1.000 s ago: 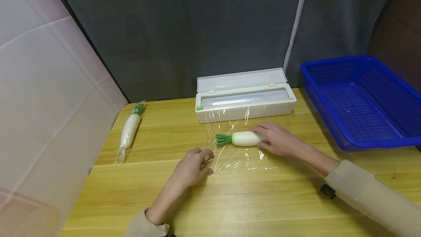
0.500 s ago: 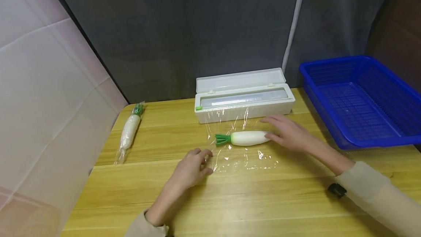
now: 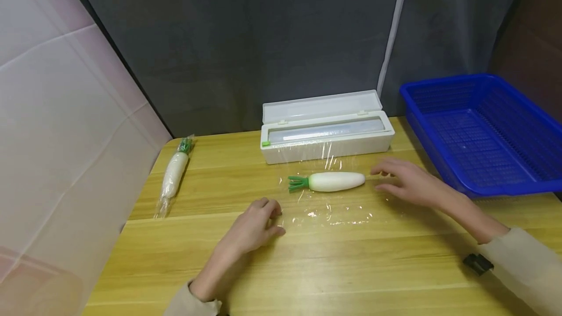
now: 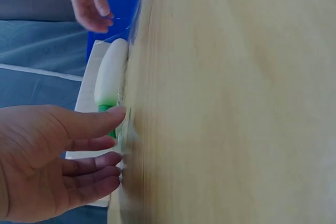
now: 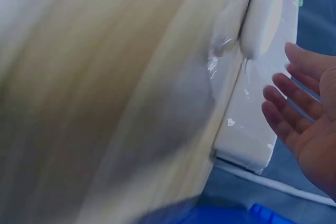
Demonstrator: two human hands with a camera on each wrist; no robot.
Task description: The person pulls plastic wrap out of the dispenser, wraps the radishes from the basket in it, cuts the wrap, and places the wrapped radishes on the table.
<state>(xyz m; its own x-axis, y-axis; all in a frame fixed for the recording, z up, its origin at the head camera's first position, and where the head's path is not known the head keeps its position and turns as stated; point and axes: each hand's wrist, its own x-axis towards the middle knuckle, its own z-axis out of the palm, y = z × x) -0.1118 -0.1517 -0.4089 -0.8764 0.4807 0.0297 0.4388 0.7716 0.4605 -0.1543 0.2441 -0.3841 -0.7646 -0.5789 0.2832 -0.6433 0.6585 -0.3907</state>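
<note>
A white radish [image 3: 336, 181] with green stalks lies on a sheet of clear cling film [image 3: 325, 213] spread over the table. Its stalks point left. Just off the radish's tip, my right hand [image 3: 406, 182] hovers with relaxed, parted fingers, holding nothing. At the film's left edge is my left hand [image 3: 253, 226], its thumb and fingers loosely bent and apart, as the left wrist view shows. Whether its fingertips touch the film I cannot tell. Behind the radish stands a white cling film box [image 3: 329, 148], lid up, with the roll inside; the film runs out over its front.
Another radish [image 3: 174, 174], wrapped in film with twisted ends, lies at the table's left edge. A blue plastic basket [image 3: 461, 187] occupies the right side, close to my right forearm. A grey curtain [image 3: 232, 48] hangs behind the wooden table [image 3: 333, 277].
My right hand has let go of the radish's tip and moved right, away from it. The radish stays on the film. My left hand has hardly moved.
</note>
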